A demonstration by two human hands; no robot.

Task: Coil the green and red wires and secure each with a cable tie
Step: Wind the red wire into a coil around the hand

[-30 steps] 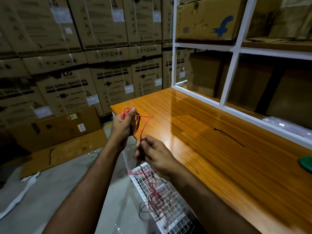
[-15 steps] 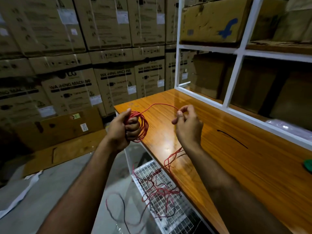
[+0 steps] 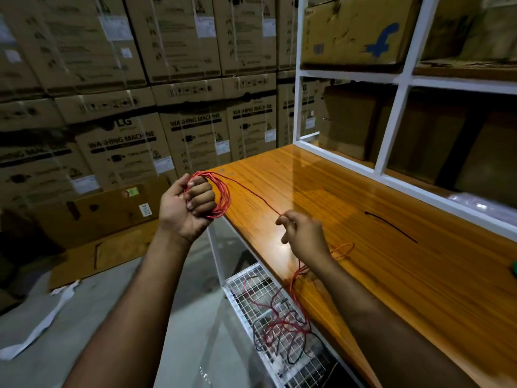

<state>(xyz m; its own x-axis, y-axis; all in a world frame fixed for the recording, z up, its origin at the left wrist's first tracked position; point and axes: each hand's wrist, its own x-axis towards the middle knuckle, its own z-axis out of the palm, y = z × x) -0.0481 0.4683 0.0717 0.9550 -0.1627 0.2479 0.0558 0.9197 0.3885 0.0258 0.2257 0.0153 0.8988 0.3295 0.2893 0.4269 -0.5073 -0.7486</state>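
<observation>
Head view:

- Left hand (image 3: 187, 208) raised off the near left corner of the wooden table (image 3: 391, 275), palm turned toward the camera, fingers curled tight into a fist.
- Red wire (image 3: 222, 197) looped in several turns around that fist; coil stands roughly upright, bulging out past the knuckles on the table side.
- Single red strand running taut from the top of the coil, down and right, to the right hand (image 3: 305, 239).
- Right hand just above the table's front edge, thumb and forefinger pinching the strand, remaining fingers loosely curled beneath.
- Past the right hand, slack wire forming a small loop on the tabletop beside the wrist, then dropping over the front edge.
- Loose red wire piled in a tangle on the white wire-mesh rack (image 3: 251, 292) under the table; darker strands mixed in, colour hard to tell in the dim light.
- Black cable tie (image 3: 391, 226) lying flat on the tabletop, well apart from both hands, toward the shelf side.
- Small green patch (image 3: 513, 271) at the far right edge of the frame, on the table, mostly cut off; cannot tell if wire.
- White-framed shelving (image 3: 391, 141) along the table's far side, holding cardboard boxes.
- Stacked cartons (image 3: 120, 141) printed "WASHING MACHINE" filling the background on the left.
- Flattened cardboard (image 3: 92, 247) on the grey floor below them.
</observation>
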